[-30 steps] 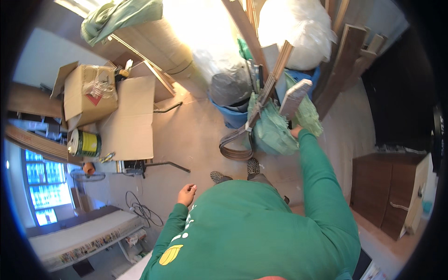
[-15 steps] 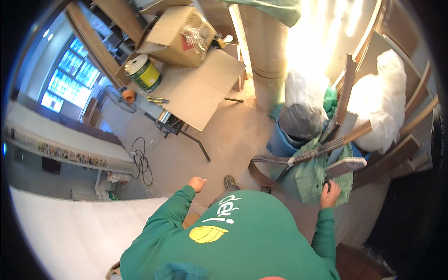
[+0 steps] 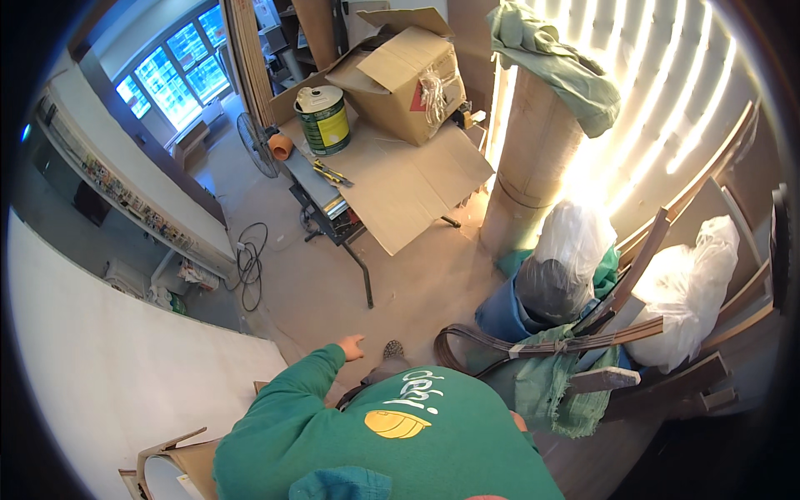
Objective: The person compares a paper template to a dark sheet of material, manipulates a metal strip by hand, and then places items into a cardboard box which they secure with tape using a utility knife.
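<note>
My left hand [image 3: 353, 347] hangs in front of my body over the floor, its fingers stretched out and holding nothing. Only a sliver of my right hand [image 3: 518, 422] shows past the right edge of my green top, with its fingers hidden. Nearest on that side is a green woven sack [image 3: 546, 379]. A bundle of thin brown strips [image 3: 462, 335], bent into a loop and tied, lies across the sack. Beside it a board offcut [image 3: 604, 379] sticks out. One patterned shoe [image 3: 393, 349] shows below my left hand.
Ahead stands a folding-leg table [image 3: 358, 258] with a cardboard sheet [image 3: 417, 196], pliers [image 3: 332, 172], a green-yellow can [image 3: 322, 125] and a cardboard box [image 3: 408, 79]. A blue bin [image 3: 496, 308], white bags [image 3: 687, 292] and boards crowd the right. A black cable [image 3: 252, 267] lies left.
The view has turned and moved, so the table sits further right. My right hand has left the green sack's side and is now mostly hidden by my body. My left hand's fingers have extended.
</note>
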Demonstrator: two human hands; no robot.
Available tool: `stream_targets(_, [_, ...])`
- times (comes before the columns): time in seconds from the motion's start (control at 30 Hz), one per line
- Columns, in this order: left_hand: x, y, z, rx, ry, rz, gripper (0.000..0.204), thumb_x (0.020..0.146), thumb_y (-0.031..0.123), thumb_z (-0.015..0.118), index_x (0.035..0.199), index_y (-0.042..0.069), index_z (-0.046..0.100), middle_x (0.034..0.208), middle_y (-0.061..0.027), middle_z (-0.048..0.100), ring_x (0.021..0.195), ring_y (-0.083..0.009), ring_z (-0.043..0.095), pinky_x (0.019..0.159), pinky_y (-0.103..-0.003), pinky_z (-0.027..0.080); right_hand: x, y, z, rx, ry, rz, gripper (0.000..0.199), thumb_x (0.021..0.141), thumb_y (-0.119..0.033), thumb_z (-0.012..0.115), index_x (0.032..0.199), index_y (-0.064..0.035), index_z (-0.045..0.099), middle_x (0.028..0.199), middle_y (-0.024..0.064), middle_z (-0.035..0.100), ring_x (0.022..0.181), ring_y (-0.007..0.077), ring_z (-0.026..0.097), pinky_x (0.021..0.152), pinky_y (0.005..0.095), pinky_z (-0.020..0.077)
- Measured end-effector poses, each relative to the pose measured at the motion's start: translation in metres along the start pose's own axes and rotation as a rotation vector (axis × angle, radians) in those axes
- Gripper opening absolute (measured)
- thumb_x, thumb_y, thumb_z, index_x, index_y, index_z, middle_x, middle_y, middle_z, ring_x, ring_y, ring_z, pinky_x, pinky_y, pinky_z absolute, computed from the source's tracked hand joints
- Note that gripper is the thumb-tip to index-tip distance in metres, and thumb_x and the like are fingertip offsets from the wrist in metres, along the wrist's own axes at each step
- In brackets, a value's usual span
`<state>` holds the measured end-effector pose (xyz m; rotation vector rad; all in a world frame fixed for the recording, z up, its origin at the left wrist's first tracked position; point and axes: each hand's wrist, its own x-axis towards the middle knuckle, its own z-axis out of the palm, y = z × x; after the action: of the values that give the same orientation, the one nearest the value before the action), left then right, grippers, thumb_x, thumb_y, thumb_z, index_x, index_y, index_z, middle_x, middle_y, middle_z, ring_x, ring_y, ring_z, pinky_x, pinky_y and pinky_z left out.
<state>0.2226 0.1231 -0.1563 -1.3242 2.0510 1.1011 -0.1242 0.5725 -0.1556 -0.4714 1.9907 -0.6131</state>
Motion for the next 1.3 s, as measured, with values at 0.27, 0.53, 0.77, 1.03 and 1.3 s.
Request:
stream_targets(0.27, [0.010, -0.044, -0.014, -0.090, 0.094, -0.104, 0.052, 0.087, 0.046, 0.070, 0.116, 0.002, 0.071, 0.111, -0.0208, 0.071, 0.102, -0.0352, 0.067, 0.093, -0.045, 0.052, 0.061, 0.003, -0.010, 0.151, 0.080, 0.033, 0.034, 0.089, -0.025, 0.074, 0.105, 0.0044, 0.070, 0.096, 0.0138, 0.074, 0.086, 0.0195, 0.069, 0.079, 0.0346, 0.0548])
stream_targets(0.53, [0.079, -0.114, -0.037, -0.173, 0.323, -0.131, 0.047, 0.097, 0.040, 0.054, 0.107, -0.002, 0.072, 0.111, -0.0258, 0.068, 0.108, -0.0436, 0.063, 0.096, -0.049, 0.048, 0.161, 0.107, 0.020, -0.701, -0.017, -0.028, 0.050, 0.091, -0.050, 0.059, 0.106, -0.0035, 0.072, 0.095, 0.0226, 0.071, 0.093, 0.0429, 0.066, 0.085, 0.0492, 0.0509])
stream_targets(0.77, [0.104, -0.149, -0.137, -0.175, 0.371, -0.090, 0.046, 0.099, 0.037, 0.053, 0.104, -0.005, 0.071, 0.108, -0.0284, 0.068, 0.105, -0.0450, 0.063, 0.093, -0.050, 0.048, 0.142, -0.003, 0.083, -0.664, -0.196, -0.022, 0.039, 0.091, -0.040, 0.060, 0.112, -0.0097, 0.072, 0.109, 0.0164, 0.072, 0.104, 0.0352, 0.066, 0.092, 0.0444, 0.0505])
stream_targets(1.03, [0.177, -0.275, -0.149, 0.890, -0.066, 0.195, 0.048, 0.093, 0.035, 0.064, 0.121, -0.003, 0.060, 0.114, -0.0263, 0.064, 0.097, -0.0354, 0.068, 0.082, -0.050, 0.055, 0.121, -0.286, 0.065, -0.178, 0.315, 0.080, 0.036, 0.082, -0.018, 0.073, 0.116, -0.0035, 0.068, 0.114, 0.0168, 0.069, 0.104, 0.0335, 0.066, 0.093, 0.0400, 0.0516])
stream_targets(1.3, [0.193, -0.269, -0.151, -0.015, -0.160, -0.015, 0.048, 0.094, 0.024, 0.065, 0.133, -0.002, 0.054, 0.127, -0.0212, 0.062, 0.107, -0.0327, 0.066, 0.090, -0.043, 0.054, 0.081, -0.300, 0.069, 0.051, 0.349, 0.438, 0.031, 0.089, -0.036, 0.072, 0.093, -0.0053, 0.073, 0.081, 0.0118, 0.073, 0.081, 0.0262, 0.070, 0.079, 0.0403, 0.0532])
